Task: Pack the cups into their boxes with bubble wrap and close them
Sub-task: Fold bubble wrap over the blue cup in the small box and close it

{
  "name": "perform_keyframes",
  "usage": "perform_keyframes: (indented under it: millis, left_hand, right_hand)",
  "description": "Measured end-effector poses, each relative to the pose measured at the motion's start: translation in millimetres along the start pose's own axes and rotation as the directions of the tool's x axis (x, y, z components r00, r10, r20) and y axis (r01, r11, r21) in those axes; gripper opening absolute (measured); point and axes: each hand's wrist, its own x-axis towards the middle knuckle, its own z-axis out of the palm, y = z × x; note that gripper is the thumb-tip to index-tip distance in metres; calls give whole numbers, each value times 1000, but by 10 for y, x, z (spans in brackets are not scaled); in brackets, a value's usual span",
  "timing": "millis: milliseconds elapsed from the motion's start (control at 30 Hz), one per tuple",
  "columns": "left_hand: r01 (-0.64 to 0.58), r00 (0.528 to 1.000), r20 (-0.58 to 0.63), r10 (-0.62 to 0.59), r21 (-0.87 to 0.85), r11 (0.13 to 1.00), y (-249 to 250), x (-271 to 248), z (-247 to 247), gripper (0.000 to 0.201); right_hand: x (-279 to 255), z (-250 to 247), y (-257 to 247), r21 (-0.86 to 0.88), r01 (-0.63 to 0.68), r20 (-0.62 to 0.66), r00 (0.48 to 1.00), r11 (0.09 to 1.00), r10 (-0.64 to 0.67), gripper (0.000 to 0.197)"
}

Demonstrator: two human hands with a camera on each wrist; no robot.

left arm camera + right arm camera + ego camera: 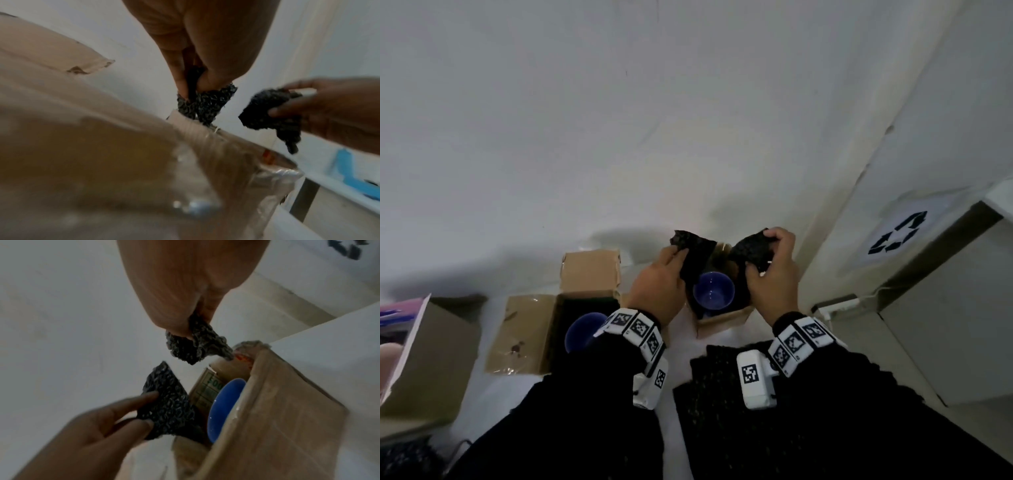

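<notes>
Head view, items listed left to right, all placed relative to the small box (722,318) in the middle. Far left of it: a larger cardboard carton (428,363) with a pink panel. Nearer left: an open cardboard box (524,332) lined in black, a blue cup (582,330) inside, one flap (590,272) raised. Over its left edge: left hand (659,284), fingers and thumb pinching one end of black bubble wrap (693,246). Inside the small box: a second blue cup (713,294), mouth up, wrap at both sides. Over its right edge: right hand (774,270), fingers curled round the other end of the wrap (751,246); whether both ends are one sheet is unclear. Nearer the person than it: a stack of black wrap sheets (719,370) on the white surface (585,137). Right of it: a white bin (928,301) with a recycling mark.
</notes>
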Motion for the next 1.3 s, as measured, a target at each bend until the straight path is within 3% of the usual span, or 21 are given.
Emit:
perform_keyframes:
  millis: [67, 167, 300, 367, 500, 633, 767, 833, 933, 1000, 1100, 1200, 1300]
  left_hand:
    - [-37, 996, 83, 30, 74, 997, -42, 94, 76, 60]
    - [-65, 993, 97, 60, 51, 997, -67, 207, 215, 63]
    - [-127, 992, 24, 126, 322, 938, -106, 283, 293, 37]
    - [-155, 986, -1, 166, 357, 921, -143, 315, 299, 25]
    - [-176, 984, 32, 176, 376, 910, -184, 366, 345, 28]
    - [-63, 998, 5, 67, 430, 901, -124, 323, 334, 26]
    - [-38, 994, -72, 79, 459, 887, -61, 325, 271, 15]
    - [-86, 993, -30, 112, 466, 880, -28, 321, 266, 14]
    - [-78, 997, 47, 63, 485, 871, -7, 280, 284, 46]
    - [-86, 995, 82, 51, 508, 857, -4, 235, 293, 54]
    - [-117, 987, 158, 37, 532, 839, 20, 148, 268, 47]
    - [-97, 985, 173, 9, 508, 856, 79, 16, 228, 38]
    - [-47, 995, 103, 10, 363, 931, 142, -188, 213, 35]
  right_hand:
    - [122, 152, 34, -107, 73, 48, 996, 992, -69, 51]
    - [280, 348, 117, -302, 253, 160, 964, 919, -213, 39]
    - [402, 534, 274, -557, 389, 294, 919, 734, -263, 33]
    - [418, 574, 381, -643, 440, 361, 896, 626, -259, 26]
    - [369, 565, 491, -706, 535, 461, 844, 464, -273, 19]
    - [305, 562, 517, -699, 565, 514, 823, 439, -240, 36]
    - [298, 538, 549, -725, 573, 515, 819, 382, -251, 27]
    - [285, 523, 540, -728, 572, 499, 820, 377, -281, 23]
    - [245, 492, 552, -727, 567, 498, 824, 388, -271, 5]
    - [227, 469, 563, -728, 553, 520, 831, 406, -198, 21]
    - [206, 382, 517, -695, 557, 554, 818, 454, -155, 31]
    - [109, 189, 404, -598, 562, 556, 804, 571, -209, 24]
    - [-155, -100, 294, -399, 513, 542, 800, 760, -255, 24]
